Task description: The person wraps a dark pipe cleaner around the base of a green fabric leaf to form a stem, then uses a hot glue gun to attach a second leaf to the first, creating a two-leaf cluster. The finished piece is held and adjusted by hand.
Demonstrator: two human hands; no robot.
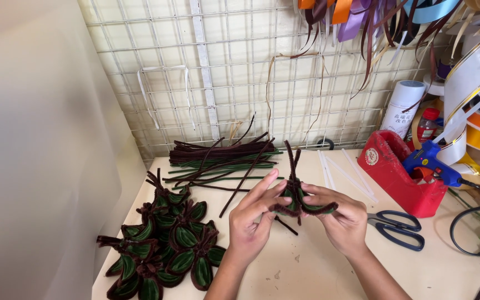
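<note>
Both hands meet over the table's middle, pinching one pipe-cleaner leaf cluster between them: the left hand grips its left side with fingers extended, and the right hand clasps its right leaf, brown stems sticking upward. Left of them lies a pile of finished green-and-brown leaf clusters. Behind, loose pipe cleaners lie bundled near the wire grid. To the right sit scissors, a red tape dispenser and a blue glue gun.
</note>
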